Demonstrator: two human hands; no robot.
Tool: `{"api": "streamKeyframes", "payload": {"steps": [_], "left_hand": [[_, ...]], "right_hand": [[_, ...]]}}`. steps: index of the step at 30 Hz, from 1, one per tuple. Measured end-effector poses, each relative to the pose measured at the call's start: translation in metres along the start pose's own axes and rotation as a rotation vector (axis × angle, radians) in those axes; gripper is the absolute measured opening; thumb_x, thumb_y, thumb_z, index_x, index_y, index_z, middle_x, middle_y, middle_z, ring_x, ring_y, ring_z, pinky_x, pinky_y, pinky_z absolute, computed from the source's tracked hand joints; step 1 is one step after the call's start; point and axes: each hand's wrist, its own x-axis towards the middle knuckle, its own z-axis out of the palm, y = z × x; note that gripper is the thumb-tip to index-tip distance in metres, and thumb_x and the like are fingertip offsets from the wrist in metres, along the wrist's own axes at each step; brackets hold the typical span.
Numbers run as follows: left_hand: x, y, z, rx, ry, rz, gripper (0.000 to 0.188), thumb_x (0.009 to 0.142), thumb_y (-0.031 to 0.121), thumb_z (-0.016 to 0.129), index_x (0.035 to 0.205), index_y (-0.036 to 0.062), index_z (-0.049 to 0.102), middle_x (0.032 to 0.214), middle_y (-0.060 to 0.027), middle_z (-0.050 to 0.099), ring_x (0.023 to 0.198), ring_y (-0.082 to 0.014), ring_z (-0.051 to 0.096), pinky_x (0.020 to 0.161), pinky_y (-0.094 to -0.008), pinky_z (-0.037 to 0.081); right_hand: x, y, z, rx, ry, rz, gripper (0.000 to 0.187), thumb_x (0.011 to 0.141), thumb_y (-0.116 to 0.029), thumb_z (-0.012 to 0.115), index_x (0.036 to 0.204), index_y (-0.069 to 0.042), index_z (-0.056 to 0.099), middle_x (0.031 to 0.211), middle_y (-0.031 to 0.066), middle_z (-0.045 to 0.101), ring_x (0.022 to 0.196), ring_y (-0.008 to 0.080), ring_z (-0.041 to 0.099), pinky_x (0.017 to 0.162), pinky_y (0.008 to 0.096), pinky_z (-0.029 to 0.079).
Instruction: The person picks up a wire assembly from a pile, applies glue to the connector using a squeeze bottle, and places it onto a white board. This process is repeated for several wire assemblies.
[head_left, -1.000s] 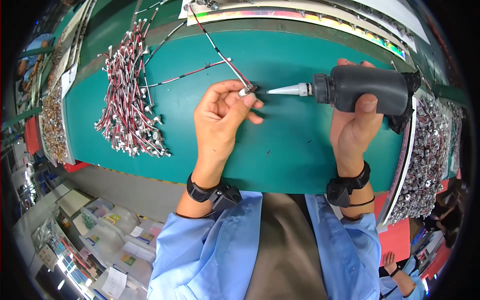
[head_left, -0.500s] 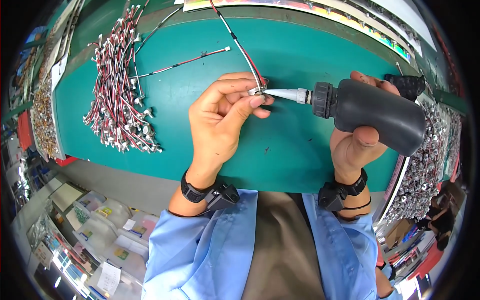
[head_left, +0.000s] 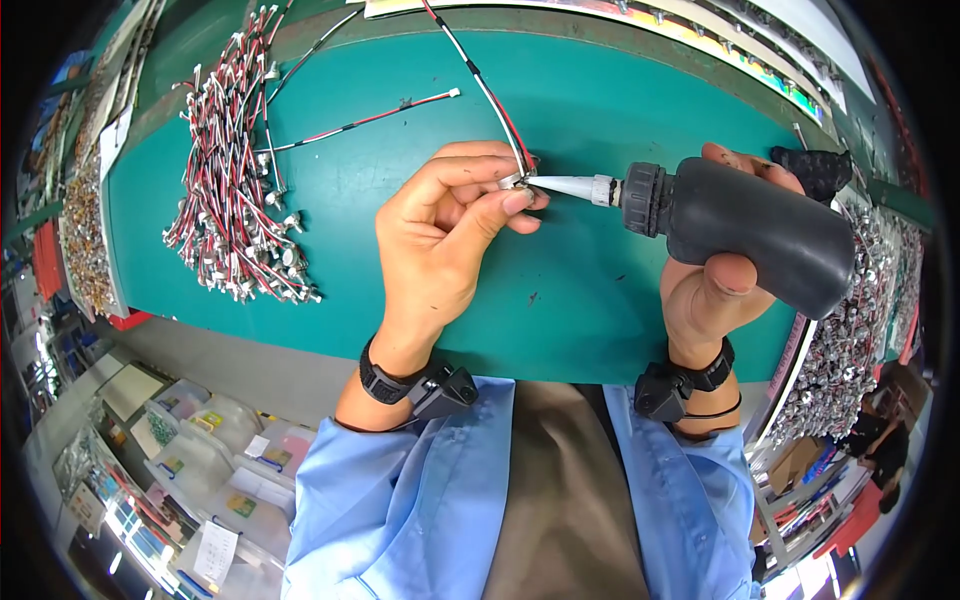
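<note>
Between thumb and fingers, my left hand (head_left: 440, 225) pinches the small metal end part (head_left: 516, 182) of a cable. Its red, white and black wires (head_left: 478, 80) run up past the far edge of the mat. My right hand (head_left: 715, 285) is wrapped round a black squeeze bottle (head_left: 760, 230), tilted on its side with its nozzle pointing left. The pale tapered nozzle (head_left: 570, 186) has its tip at the metal part, by my left thumb; whether anything flows out is too small to tell. To the left lies a heap of similar cables (head_left: 235, 180) with white plugs and round metal ends.
A green mat (head_left: 570, 330) covers the bench. One cable (head_left: 365, 122) sticks out from the heap toward the middle. A black crumpled item (head_left: 812, 172) sits behind the bottle. Piles of small metal parts (head_left: 835, 370) lie at the right, and clear plastic boxes (head_left: 225, 425) stand lower left.
Both hands stay almost where they were, with the nozzle tip still at the metal part. The bottle has tilted very slightly, its base a little lower.
</note>
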Motion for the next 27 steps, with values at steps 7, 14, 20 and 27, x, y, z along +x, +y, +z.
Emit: {"api": "streamKeyframes", "payload": {"steps": [7,14,20,27], "left_hand": [[-0.0003,0.0011,0.0001,0.000,-0.009,-0.002,0.016,0.078,-0.011,0.050,0.093,-0.0076,0.053,0.098,-0.0148,0.052,0.079,-0.0236,0.061,0.065,-0.0272,0.053],[-0.0008,0.0015,0.0008,-0.005,-0.002,-0.014,0.015,0.078,-0.010,0.051,0.093,-0.0074,0.052,0.098,-0.0145,0.052,0.079,-0.0236,0.061,0.065,-0.0273,0.053],[-0.0005,0.0007,0.0000,-0.015,-0.009,-0.014,0.015,0.079,-0.009,0.051,0.093,-0.0071,0.052,0.098,-0.0146,0.052,0.080,-0.0241,0.061,0.065,-0.0275,0.053],[-0.0007,0.0018,0.0008,-0.025,-0.004,-0.025,0.014,0.079,-0.009,0.051,0.093,-0.0069,0.052,0.097,-0.0147,0.053,0.080,-0.0245,0.061,0.065,-0.0277,0.053]], "right_hand": [[0.0007,-0.0005,0.0001,0.017,0.017,0.003,0.080,0.067,-0.049,0.065,0.118,0.003,0.033,0.104,0.0178,0.053,0.100,0.0275,0.052,0.088,0.0378,0.040],[0.0003,0.0024,0.0004,0.010,0.066,-0.023,0.081,0.066,-0.049,0.066,0.118,0.003,0.034,0.104,0.0174,0.053,0.099,0.0275,0.052,0.087,0.0375,0.041],[0.0012,0.0024,0.0032,0.171,0.106,0.008,0.085,0.057,-0.038,0.075,0.117,0.005,0.033,0.101,0.0170,0.055,0.095,0.0280,0.055,0.084,0.0385,0.044],[0.0016,0.0017,-0.0002,0.060,0.060,-0.009,0.081,0.064,-0.044,0.068,0.118,0.004,0.034,0.103,0.0175,0.054,0.098,0.0275,0.053,0.086,0.0374,0.043]]}}
